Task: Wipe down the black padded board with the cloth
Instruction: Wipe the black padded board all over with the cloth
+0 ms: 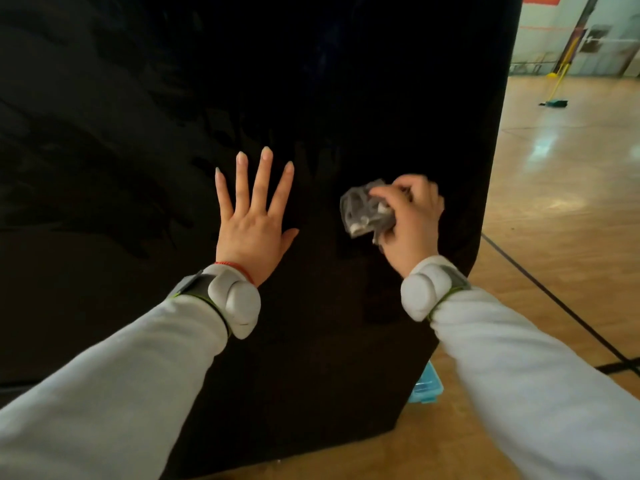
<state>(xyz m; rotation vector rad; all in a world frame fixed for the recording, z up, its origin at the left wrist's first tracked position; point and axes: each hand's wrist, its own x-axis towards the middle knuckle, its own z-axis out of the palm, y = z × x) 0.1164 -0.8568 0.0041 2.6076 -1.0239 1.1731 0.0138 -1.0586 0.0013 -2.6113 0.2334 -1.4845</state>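
The black padded board (311, 81) stands upright and fills most of the head view. My left hand (252, 220) lies flat against it with fingers straight and spread. To its right, my right hand (412, 216) grips a crumpled grey cloth (363, 211) and holds it against the board's surface near the right edge. Both wrists carry grey bands over light sleeves.
A wooden sports floor (554, 202) with dark lines runs along the right. A light blue plastic box (427, 389) sits at the board's lower right corner. Far back, a yellow-handled broom or mop (556, 95) lies near the wall.
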